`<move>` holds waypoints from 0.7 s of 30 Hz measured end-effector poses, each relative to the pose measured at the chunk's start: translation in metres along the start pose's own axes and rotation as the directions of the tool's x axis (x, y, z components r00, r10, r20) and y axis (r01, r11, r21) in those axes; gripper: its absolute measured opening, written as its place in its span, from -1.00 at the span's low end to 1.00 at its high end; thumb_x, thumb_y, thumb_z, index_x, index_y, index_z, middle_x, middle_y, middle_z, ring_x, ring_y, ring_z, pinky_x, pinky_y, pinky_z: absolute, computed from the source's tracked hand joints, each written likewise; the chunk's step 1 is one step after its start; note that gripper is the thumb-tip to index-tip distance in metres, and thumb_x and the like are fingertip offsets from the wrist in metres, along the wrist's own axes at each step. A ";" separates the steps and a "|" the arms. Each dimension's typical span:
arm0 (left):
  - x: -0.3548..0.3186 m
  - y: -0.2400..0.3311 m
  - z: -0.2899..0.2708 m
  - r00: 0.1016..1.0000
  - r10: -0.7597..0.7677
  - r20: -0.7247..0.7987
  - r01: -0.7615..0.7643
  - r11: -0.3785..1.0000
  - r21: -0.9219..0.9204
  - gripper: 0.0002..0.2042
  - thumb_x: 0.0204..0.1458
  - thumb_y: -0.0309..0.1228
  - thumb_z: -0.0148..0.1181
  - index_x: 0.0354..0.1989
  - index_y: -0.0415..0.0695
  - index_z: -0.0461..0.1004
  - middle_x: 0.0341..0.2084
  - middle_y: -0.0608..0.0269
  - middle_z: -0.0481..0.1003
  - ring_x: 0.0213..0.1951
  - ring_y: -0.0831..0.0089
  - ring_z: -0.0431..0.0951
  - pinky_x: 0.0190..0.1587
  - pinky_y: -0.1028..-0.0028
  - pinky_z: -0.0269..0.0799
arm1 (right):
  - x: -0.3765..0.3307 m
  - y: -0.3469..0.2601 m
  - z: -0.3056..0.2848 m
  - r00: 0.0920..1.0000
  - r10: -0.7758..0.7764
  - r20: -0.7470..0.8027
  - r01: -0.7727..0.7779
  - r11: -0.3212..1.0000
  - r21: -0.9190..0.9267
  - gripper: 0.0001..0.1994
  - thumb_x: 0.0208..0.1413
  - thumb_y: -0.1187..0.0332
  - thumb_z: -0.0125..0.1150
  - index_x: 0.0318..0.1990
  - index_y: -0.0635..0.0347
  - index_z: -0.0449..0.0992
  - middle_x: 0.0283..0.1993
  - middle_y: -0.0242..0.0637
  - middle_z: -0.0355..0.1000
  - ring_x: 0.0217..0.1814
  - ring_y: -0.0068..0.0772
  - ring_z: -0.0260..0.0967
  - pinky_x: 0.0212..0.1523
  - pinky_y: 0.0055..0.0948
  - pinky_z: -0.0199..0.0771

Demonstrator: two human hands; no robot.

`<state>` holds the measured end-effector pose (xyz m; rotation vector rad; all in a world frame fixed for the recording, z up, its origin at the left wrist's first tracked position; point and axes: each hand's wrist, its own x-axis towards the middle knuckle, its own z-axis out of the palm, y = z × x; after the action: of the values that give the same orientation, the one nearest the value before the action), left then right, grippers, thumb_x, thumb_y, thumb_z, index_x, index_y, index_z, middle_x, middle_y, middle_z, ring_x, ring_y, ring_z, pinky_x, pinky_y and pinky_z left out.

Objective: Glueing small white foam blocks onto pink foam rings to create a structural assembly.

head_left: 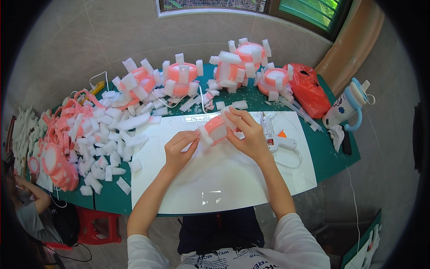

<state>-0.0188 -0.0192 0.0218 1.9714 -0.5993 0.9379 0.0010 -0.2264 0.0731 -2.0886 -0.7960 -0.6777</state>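
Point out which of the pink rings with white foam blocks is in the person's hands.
The pink ring studded with white foam blocks over the white board, between left hand and right hand. The other rings sit along the table's far edge.
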 end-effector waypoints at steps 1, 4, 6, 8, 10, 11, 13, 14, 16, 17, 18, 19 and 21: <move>0.000 -0.001 -0.001 1.000 0.000 0.000 0.000 1.000 0.002 -0.82 -0.22 -0.65 0.23 -0.37 -0.22 0.54 -0.41 0.17 0.54 -0.36 0.36 0.55 -0.33 0.52 0.46 | 0.000 0.000 0.001 1.000 0.003 -0.002 -0.002 1.000 0.008 -0.59 -0.18 0.51 0.19 -0.06 0.18 0.42 -0.02 -0.13 0.35 -0.12 -0.16 0.41 -0.21 -0.42 0.47; 0.000 -0.002 -0.001 1.000 0.015 -0.004 -0.015 1.000 -0.001 -0.82 -0.22 -0.65 0.24 -0.37 -0.22 0.55 -0.42 0.17 0.54 -0.36 0.36 0.55 -0.33 0.53 0.46 | 0.001 -0.002 0.001 1.000 -0.005 -0.003 0.005 1.000 0.005 -0.60 -0.18 0.51 0.19 -0.06 0.19 0.43 -0.02 -0.13 0.35 -0.12 -0.16 0.41 -0.21 -0.42 0.47; 0.000 -0.001 -0.001 1.000 0.009 0.001 -0.009 1.000 -0.002 -0.82 -0.23 -0.65 0.24 -0.37 -0.22 0.55 -0.43 0.17 0.54 -0.37 0.36 0.55 -0.33 0.53 0.46 | 0.001 -0.002 0.001 1.000 -0.006 -0.003 0.006 1.000 0.004 -0.60 -0.18 0.51 0.19 -0.07 0.19 0.43 -0.02 -0.12 0.35 -0.12 -0.15 0.41 -0.20 -0.42 0.47; 0.000 -0.002 -0.001 1.000 0.008 0.005 -0.008 1.000 -0.002 -0.82 -0.23 -0.65 0.24 -0.37 -0.22 0.55 -0.42 0.17 0.54 -0.36 0.36 0.55 -0.33 0.52 0.46 | 0.001 -0.001 0.000 1.000 -0.005 -0.004 0.005 1.000 0.002 -0.60 -0.18 0.51 0.19 -0.07 0.19 0.43 -0.02 -0.12 0.35 -0.12 -0.15 0.41 -0.20 -0.42 0.47; -0.001 -0.002 -0.001 1.000 0.006 0.009 -0.006 1.000 0.000 -0.81 -0.23 -0.65 0.24 -0.37 -0.22 0.55 -0.42 0.17 0.54 -0.36 0.36 0.55 -0.33 0.52 0.46 | 0.001 -0.002 0.000 1.000 -0.008 -0.008 0.008 1.000 0.005 -0.60 -0.18 0.51 0.19 -0.07 0.20 0.43 -0.03 -0.11 0.35 -0.12 -0.15 0.41 -0.20 -0.42 0.47; -0.001 -0.003 -0.001 1.000 0.010 0.008 -0.010 1.000 0.000 -0.81 -0.23 -0.64 0.24 -0.36 -0.22 0.55 -0.42 0.17 0.54 -0.36 0.36 0.55 -0.33 0.52 0.46 | 0.001 -0.002 0.000 1.000 -0.008 -0.008 0.008 1.000 0.006 -0.60 -0.18 0.51 0.19 -0.07 0.20 0.43 -0.03 -0.11 0.35 -0.12 -0.15 0.41 -0.20 -0.42 0.47; -0.001 -0.003 0.000 1.000 0.013 0.008 -0.013 1.000 -0.001 -0.81 -0.23 -0.64 0.24 -0.36 -0.21 0.55 -0.41 0.17 0.55 -0.36 0.35 0.55 -0.33 0.52 0.46 | 0.001 -0.002 0.000 1.000 -0.005 -0.006 0.005 1.000 0.012 -0.61 -0.18 0.51 0.19 -0.08 0.20 0.43 -0.03 -0.11 0.36 -0.12 -0.15 0.41 -0.20 -0.42 0.47; -0.001 -0.003 0.000 1.000 0.007 0.011 -0.007 1.000 -0.006 -0.81 -0.23 -0.64 0.23 -0.36 -0.21 0.55 -0.41 0.17 0.55 -0.35 0.35 0.55 -0.33 0.52 0.46 | 0.001 -0.002 0.000 1.000 -0.004 -0.006 0.004 1.000 0.011 -0.61 -0.18 0.51 0.19 -0.08 0.20 0.43 -0.03 -0.11 0.36 -0.12 -0.15 0.41 -0.20 -0.42 0.47; -0.001 -0.003 -0.001 1.000 0.001 0.013 -0.001 1.000 -0.009 -0.81 -0.22 -0.64 0.23 -0.35 -0.21 0.55 -0.40 0.17 0.55 -0.35 0.35 0.55 -0.33 0.52 0.46 | 0.001 -0.001 0.000 1.000 -0.006 -0.008 0.006 1.000 0.006 -0.61 -0.18 0.52 0.19 -0.08 0.20 0.43 -0.03 -0.11 0.36 -0.12 -0.15 0.41 -0.20 -0.42 0.47; -0.001 -0.004 -0.002 1.000 0.001 0.021 -0.001 1.000 -0.009 -0.81 -0.22 -0.66 0.23 -0.35 -0.23 0.54 -0.40 0.15 0.54 -0.35 0.35 0.55 -0.32 0.53 0.46 | 0.001 -0.001 0.001 1.000 -0.007 -0.009 0.007 1.000 0.008 -0.61 -0.18 0.52 0.19 -0.08 0.20 0.43 -0.03 -0.11 0.36 -0.12 -0.15 0.41 -0.20 -0.42 0.47; -0.002 -0.004 -0.002 1.000 0.001 0.028 -0.001 1.000 -0.009 -0.81 -0.22 -0.67 0.22 -0.35 -0.25 0.54 -0.40 0.14 0.54 -0.34 0.34 0.55 -0.32 0.54 0.46 | 0.001 -0.002 0.001 1.000 -0.011 -0.010 0.011 1.000 0.008 -0.61 -0.19 0.52 0.19 -0.08 0.20 0.43 -0.03 -0.11 0.36 -0.12 -0.15 0.41 -0.20 -0.42 0.47; -0.002 -0.004 -0.002 1.000 0.001 0.028 -0.001 1.000 -0.011 -0.81 -0.22 -0.67 0.22 -0.35 -0.25 0.54 -0.40 0.14 0.54 -0.34 0.34 0.55 -0.32 0.54 0.46 | 0.001 -0.001 0.001 1.000 -0.013 -0.012 0.013 1.000 0.005 -0.60 -0.19 0.52 0.19 -0.08 0.20 0.43 -0.03 -0.11 0.36 -0.12 -0.15 0.41 -0.21 -0.42 0.47; -0.001 -0.003 -0.001 1.000 0.005 0.029 -0.004 1.000 -0.015 -0.81 -0.21 -0.67 0.22 -0.35 -0.25 0.54 -0.40 0.14 0.54 -0.34 0.34 0.55 -0.31 0.54 0.46 | 0.001 -0.002 0.000 1.000 -0.008 -0.011 0.008 1.000 0.003 -0.60 -0.19 0.51 0.19 -0.07 0.19 0.43 -0.03 -0.11 0.36 -0.13 -0.16 0.41 -0.21 -0.42 0.47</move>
<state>-0.0175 -0.0168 0.0192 1.9741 -0.6259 0.9064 0.0001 -0.2249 0.0745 -2.0785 -0.7995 -0.6911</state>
